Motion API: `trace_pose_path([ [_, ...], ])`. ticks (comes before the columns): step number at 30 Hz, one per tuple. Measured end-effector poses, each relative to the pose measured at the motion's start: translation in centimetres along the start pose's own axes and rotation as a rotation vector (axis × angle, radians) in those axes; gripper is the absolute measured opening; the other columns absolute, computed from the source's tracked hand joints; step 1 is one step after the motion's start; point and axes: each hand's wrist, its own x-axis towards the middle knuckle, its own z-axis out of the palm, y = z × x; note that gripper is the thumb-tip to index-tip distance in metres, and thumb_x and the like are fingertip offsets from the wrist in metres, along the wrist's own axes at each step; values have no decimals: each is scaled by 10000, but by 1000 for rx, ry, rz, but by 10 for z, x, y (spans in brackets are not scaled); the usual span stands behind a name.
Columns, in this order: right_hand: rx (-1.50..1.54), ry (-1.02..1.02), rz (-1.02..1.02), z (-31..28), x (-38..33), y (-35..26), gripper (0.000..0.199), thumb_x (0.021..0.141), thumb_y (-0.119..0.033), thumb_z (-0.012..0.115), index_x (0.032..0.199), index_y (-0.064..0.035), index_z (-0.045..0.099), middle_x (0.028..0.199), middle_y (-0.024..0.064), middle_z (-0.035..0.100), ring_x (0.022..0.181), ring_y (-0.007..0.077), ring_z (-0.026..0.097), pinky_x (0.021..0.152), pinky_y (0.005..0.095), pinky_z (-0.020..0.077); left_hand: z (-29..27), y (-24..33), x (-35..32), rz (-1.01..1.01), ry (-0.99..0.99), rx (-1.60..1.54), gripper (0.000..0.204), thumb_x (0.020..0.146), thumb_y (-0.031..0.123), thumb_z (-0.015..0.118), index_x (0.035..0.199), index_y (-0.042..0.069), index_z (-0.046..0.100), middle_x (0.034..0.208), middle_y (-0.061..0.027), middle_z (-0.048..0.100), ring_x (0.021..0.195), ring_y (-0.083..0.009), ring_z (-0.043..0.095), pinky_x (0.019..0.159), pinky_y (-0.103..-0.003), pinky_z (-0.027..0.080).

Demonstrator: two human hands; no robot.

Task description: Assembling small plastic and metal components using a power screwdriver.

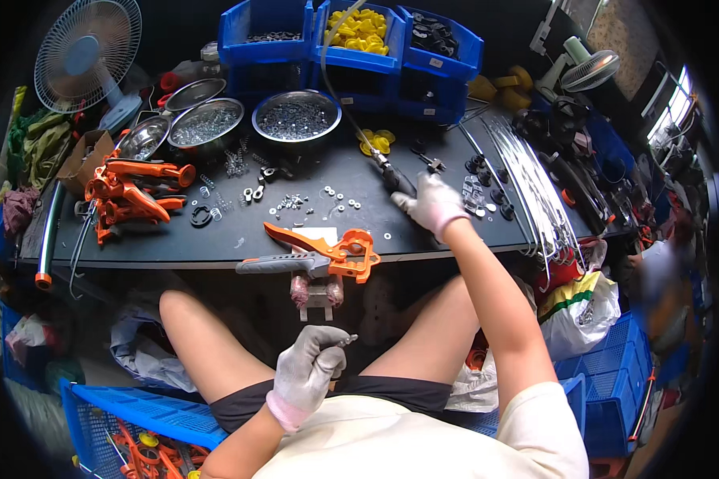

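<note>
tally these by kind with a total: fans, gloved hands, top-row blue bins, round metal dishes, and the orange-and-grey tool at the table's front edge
Fans: 2
Gloved hands, left hand and right hand: 2
Top-row blue bins: 3
Round metal dishes: 4
Orange-and-grey tool: 1
Total: 12

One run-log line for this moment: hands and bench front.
left hand: pinching small metallic hardware | right hand: at black-handled tool, grip unclear | orange-and-grey hand tool: at bench front edge

2 bare forearms, gloved left hand pinched, gloved right hand outstretched, perhaps curled
</note>
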Motion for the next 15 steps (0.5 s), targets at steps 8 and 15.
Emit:
trace_pose_path([
  [8,1095,-294,128,-24,-20,14,400,853,-424,606,937,-33,619,758,85,637,664,162,608,615,275,499,-8,9,2,-58,43,-105,355,924,362,562,953,10,533,637,12,487,534,-44,428,507,-199,354],
  [15,2698,-151,-167,-65,-124,-18,504,815,-337,702,1107,3,471,930,122,516,946,210,532,836,299,477,13,29,22,56,-35,-58,229,940,207,519,1020,-6,540,803,-18,574,722,-71,516,698,-217,437],
])
